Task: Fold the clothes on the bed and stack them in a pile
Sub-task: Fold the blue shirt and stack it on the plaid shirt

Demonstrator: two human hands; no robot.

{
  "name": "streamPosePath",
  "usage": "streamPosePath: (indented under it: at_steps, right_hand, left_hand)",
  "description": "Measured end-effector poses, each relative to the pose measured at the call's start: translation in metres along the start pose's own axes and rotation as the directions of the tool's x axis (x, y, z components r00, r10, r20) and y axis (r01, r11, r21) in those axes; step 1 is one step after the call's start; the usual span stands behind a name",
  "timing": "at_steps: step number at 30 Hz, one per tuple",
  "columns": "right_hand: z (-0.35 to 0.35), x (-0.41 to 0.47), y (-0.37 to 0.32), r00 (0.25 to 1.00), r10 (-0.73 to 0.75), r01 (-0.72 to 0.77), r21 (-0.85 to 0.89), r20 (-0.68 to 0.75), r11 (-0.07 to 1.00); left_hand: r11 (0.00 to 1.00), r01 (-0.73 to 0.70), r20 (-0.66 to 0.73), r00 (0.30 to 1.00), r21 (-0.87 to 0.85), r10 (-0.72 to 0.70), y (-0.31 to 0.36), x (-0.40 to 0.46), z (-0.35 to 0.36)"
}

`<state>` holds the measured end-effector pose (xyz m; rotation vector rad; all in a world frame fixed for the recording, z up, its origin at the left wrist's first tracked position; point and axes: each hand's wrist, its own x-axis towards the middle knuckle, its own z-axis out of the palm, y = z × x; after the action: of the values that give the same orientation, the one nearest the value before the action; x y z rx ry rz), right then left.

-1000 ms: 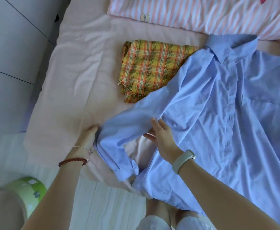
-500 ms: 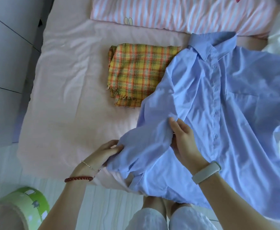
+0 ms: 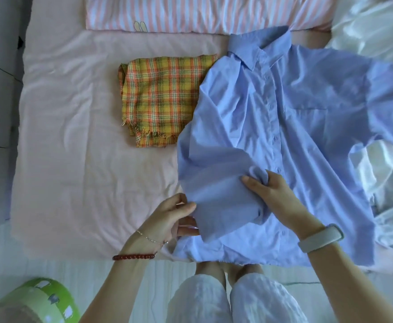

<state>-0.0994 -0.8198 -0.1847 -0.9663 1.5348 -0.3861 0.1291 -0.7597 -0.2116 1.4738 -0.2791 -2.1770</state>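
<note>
Clothes on the bed point(image 3: 79, 141) come to two pieces in plain sight: a light blue button-up shirt point(image 3: 291, 136) and a folded yellow-and-orange plaid cloth point(image 3: 163, 99). The shirt lies front-up, collar away from the person, spreading beyond and to the right of both hands, its hem at the near edge of the mattress. Its sleeve point(image 3: 216, 183) is brought across the body of the shirt and runs between the two hands. The left hand point(image 3: 170, 220) pinches the lower edge of that sleeve between thumb and fingers. The right hand point(image 3: 274, 194) has its fingers curled round a bunch of the sleeve fabric further up, thumb over it, resting on the shirt front near the button placket. The hands are apart, each gripping the sleeve.

The plaid cloth sits beyond the left hand, frayed edge toward the person, its right side tucked under the shirt's shoulder. A pink-and-white striped pillow point(image 3: 202, 14) lies past it at the far end of the bed. White crumpled bedding point(image 3: 382, 173) piles up to the right of the right hand, partly under the shirt's other sleeve. Near the left forearm, on the floor, stands a green round container point(image 3: 48, 299); what it holds cannot be made out. The left wrist wears a red bead bracelet point(image 3: 133, 256) and a thin chain, the right wrist a pale band point(image 3: 320, 238).
</note>
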Motion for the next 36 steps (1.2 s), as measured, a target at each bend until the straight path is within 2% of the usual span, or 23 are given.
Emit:
streamPosePath:
  at_steps: [2,3,5,6,8,9,10,12,13,15,17,19,21,22,23,24,25,26,27,29,32,36]
  right_hand:
    - [-0.033,0.001,-0.002,1.000,0.014,-0.016,-0.078,-0.022,0.997]
    - [-0.048,0.003,0.003,0.998,0.046,-0.052,-0.121,-0.049,0.991]
    - [-0.071,0.011,0.027,0.987,0.118,-0.134,-0.163,-0.106,0.977]
    - [-0.078,0.016,0.042,0.982,0.158,-0.174,-0.164,-0.105,0.971]
    - [-0.084,0.024,0.074,0.977,0.200,-0.212,-0.223,-0.075,0.951]
    - [-0.086,0.028,0.091,0.979,0.194,-0.202,-0.315,-0.059,0.927]
    - [-0.086,0.031,0.106,0.985,0.169,-0.169,-0.438,-0.039,0.883]
    - [-0.086,0.032,0.128,0.996,0.087,-0.050,-0.686,0.020,0.726]
    - [-0.086,0.032,0.134,0.997,0.028,0.035,-0.772,0.068,0.635]
    - [-0.088,0.035,0.150,0.985,-0.041,0.164,-0.848,0.166,0.504]
    - [-0.097,0.039,0.161,0.979,-0.032,0.195,-0.885,0.201,0.423]
    - [-0.105,0.039,0.163,0.967,-0.096,0.254,-0.902,0.236,0.350]
    - [-0.108,0.037,0.159,0.891,-0.354,0.397,-0.867,0.284,0.302]
    - [-0.109,0.036,0.158,0.844,-0.468,0.438,-0.841,0.263,0.317]
    - [-0.109,0.035,0.157,0.822,-0.533,0.451,-0.802,0.203,0.392]
    - [-0.110,0.032,0.154,0.841,-0.531,0.425,-0.736,0.105,0.526]
    - [-0.113,0.028,0.150,0.890,-0.456,0.340,-0.644,-0.016,0.685]
    - [-0.119,0.024,0.146,0.927,-0.354,0.236,-0.544,-0.123,0.805]
    - [-0.127,0.021,0.142,0.933,-0.291,0.167,-0.461,-0.212,0.872]
    - [-0.147,0.010,0.133,0.899,-0.292,0.148,-0.399,-0.327,0.905]
    - [-0.177,-0.002,0.123,0.889,-0.313,0.122,-0.487,-0.334,0.865]
    - [-0.202,0.005,0.124,0.945,-0.083,-0.093,-0.505,-0.316,0.858]
  left_hand:
    - [0.987,0.090,-0.071,0.994,0.132,-0.082,0.000,0.010,0.023]
    - [0.957,0.108,-0.151,0.986,0.269,-0.069,-0.001,0.020,0.031]
    - [0.790,0.097,-0.317,0.940,0.605,0.128,-0.001,0.043,0.043]
    - [0.700,0.097,-0.377,0.890,0.707,0.257,0.000,0.054,0.045]
    - [0.602,0.042,-0.400,0.783,0.797,0.475,0.011,0.071,0.049]
    - [0.515,-0.019,-0.338,0.734,0.857,0.590,0.018,0.080,0.051]
    - [0.371,-0.063,-0.229,0.689,0.926,0.688,0.024,0.089,0.053]
    - [0.027,-0.096,0.040,0.639,0.995,0.768,0.039,0.111,0.058]
    - [-0.124,-0.080,0.146,0.649,0.989,0.747,0.048,0.123,0.060]
    - [-0.377,-0.028,0.278,0.728,0.926,0.627,0.066,0.148,0.065]
    - [-0.526,0.020,0.300,0.803,0.850,0.516,0.085,0.171,0.068]
    - [-0.603,0.066,0.274,0.847,0.795,0.455,0.102,0.186,0.070]
    - [-0.655,0.066,0.288,0.862,0.752,0.417,0.116,0.192,0.074]
    - [-0.639,0.044,0.302,0.855,0.768,0.422,0.121,0.191,0.077]
    - [-0.604,0.017,0.313,0.843,0.797,0.437,0.126,0.190,0.081]
    - [-0.568,-0.006,0.322,0.829,0.823,0.458,0.132,0.186,0.086]
    - [-0.532,-0.028,0.332,0.809,0.846,0.486,0.137,0.180,0.090]
    - [-0.496,-0.056,0.349,0.777,0.867,0.523,0.143,0.172,0.094]
    - [-0.461,-0.084,0.366,0.738,0.883,0.567,0.151,0.163,0.098]
    - [-0.444,-0.113,0.404,0.650,0.889,0.643,0.166,0.148,0.107]
    - [-0.490,-0.092,0.441,0.602,0.867,0.666,0.186,0.139,0.121]
    - [-0.525,-0.045,0.464,0.536,0.850,0.705,0.195,0.164,0.147]
